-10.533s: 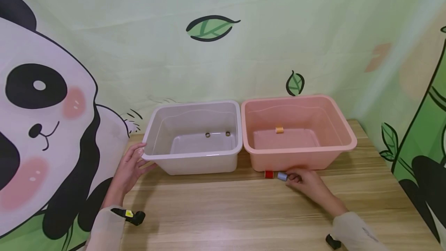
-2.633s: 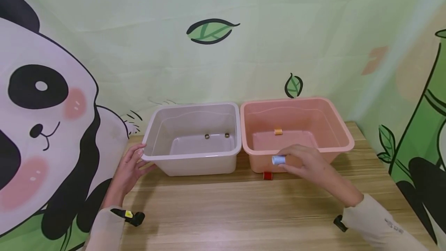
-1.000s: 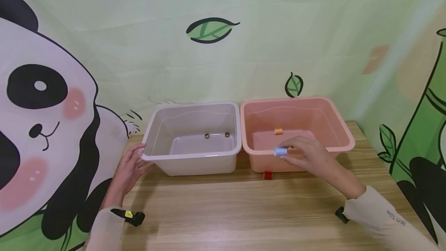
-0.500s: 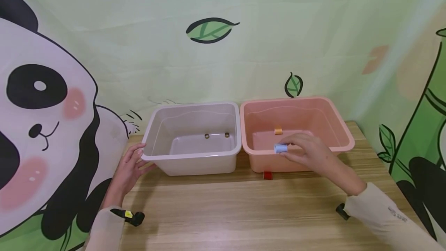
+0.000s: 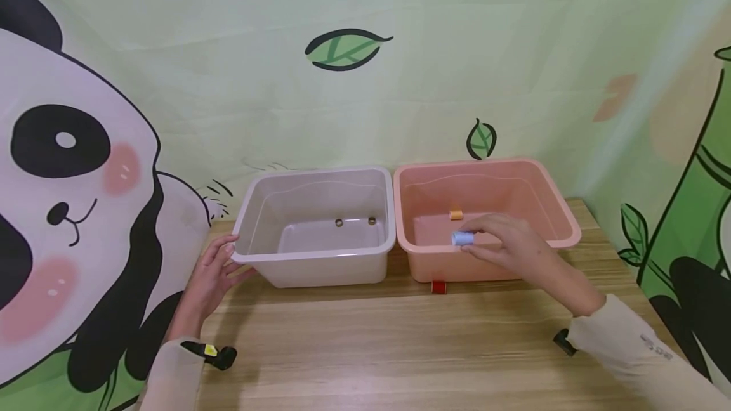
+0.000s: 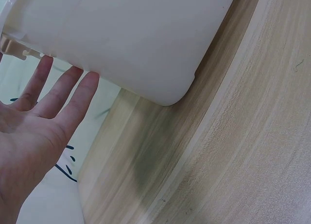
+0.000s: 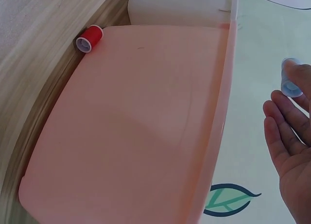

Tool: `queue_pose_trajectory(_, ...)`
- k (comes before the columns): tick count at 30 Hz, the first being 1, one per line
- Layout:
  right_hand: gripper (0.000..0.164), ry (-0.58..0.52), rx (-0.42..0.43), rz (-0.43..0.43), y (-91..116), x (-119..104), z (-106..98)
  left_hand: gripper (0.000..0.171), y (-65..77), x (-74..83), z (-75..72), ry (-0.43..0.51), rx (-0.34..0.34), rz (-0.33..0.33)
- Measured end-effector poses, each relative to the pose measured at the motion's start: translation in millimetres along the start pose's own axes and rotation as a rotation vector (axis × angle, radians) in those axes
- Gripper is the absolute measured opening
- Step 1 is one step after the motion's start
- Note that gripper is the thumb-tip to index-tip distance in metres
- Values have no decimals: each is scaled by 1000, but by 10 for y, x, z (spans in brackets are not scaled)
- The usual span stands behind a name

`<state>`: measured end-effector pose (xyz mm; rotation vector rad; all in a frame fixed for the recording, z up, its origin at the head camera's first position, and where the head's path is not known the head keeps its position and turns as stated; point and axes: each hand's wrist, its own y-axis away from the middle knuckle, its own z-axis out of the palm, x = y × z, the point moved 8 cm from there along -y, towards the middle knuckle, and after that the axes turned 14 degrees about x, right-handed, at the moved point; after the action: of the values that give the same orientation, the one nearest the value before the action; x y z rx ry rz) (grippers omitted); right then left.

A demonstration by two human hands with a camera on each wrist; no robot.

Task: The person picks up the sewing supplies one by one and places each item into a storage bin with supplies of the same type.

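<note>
My right hand (image 5: 514,246) pinches a light blue thread spool (image 5: 462,238) between thumb and fingertips, above the front rim of the pink bin (image 5: 491,262). In the right wrist view the blue spool (image 7: 291,80) shows at the right edge, the other fingers loosely bent below it. A red thread spool (image 5: 438,287) lies on the table against the pink bin's front. Inside that bin is an orange spool (image 5: 456,215). My left hand (image 5: 211,274) touches the left end of the pale grey bin (image 5: 325,271); in the left wrist view its fingers (image 6: 80,95) are straight against the wall.
Two small brownish rings (image 5: 339,222) lie inside the grey bin. Both bins stand side by side at the back of the wooden table (image 5: 365,347), close to a printed cloth backdrop (image 5: 257,94) with a panda and leaves.
My right hand has picked the blue spool up from beside the red one and raised it to the pink bin's rim, rising slightly in the last second. My left hand has stayed put.
</note>
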<state>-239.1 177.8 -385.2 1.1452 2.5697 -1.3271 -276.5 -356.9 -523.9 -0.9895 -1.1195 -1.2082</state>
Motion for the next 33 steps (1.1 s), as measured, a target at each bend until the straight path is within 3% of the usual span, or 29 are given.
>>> queue_pose_trajectory(6, 35, 4, -20, 27, -23, 16, -11, 31, -3, -1, -1, 2, 0, 3)
queue_pose_trajectory(16, 38, 1, 6, -36, -51, 8, -46, 30, 5, 3, 7, 4, -3, 7)
queue_pose_trajectory(33, 40, 19, 35, -22, -82, 39, -88, 30, -6, -2, 9, 5, -4, 3)
